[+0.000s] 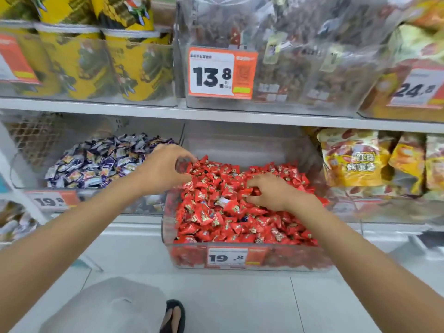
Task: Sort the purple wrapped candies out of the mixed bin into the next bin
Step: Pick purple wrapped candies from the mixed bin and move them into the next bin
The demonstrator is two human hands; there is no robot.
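The mixed bin point(187, 258) is full of red candies point(216, 227). Near its middle lies a purple-and-white candy point(222, 201), just beside the right hand point(271, 193). That hand's fingers point(252, 186) bend down into the pile; I cannot tell if they pinch. The left hand point(163, 169) hangs over the far left corner, fingers spread, holding nothing. The next bin point(149, 204) has purple candies point(96, 162).

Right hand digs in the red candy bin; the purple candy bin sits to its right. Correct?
No: the head view shows the purple candy bin left of the red candy bin. The right hand does dig among the red candies.
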